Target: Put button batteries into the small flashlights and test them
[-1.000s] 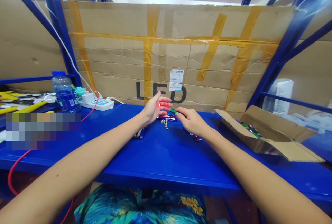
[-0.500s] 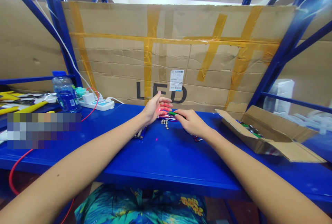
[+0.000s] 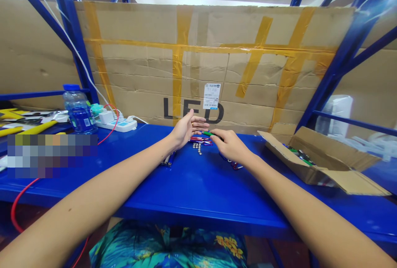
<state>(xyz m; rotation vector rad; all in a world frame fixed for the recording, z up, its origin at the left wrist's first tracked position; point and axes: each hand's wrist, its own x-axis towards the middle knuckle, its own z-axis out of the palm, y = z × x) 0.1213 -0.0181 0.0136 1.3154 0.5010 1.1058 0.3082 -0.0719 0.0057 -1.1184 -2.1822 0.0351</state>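
A green laser pointer (image 3: 208, 133) is pinched by the right hand's (image 3: 231, 144) fingers above the blue tabletop (image 3: 198, 189), near the left hand (image 3: 183, 129), its fingers extended. Behind, cardboard (image 3: 142, 73) reads "LED"; its white label (image 3: 211, 96) is illegible.

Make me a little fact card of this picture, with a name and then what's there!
Left hand: open, thumb up, near the green stick
Right hand: holding the green stick
Table: blue, with small silver discs near the hands
Box: cardboard, open, on the right, thin sticks inside
Left side: blue-capped bottle, beside a white power strip
Behind: big cardboard sheet marked LED
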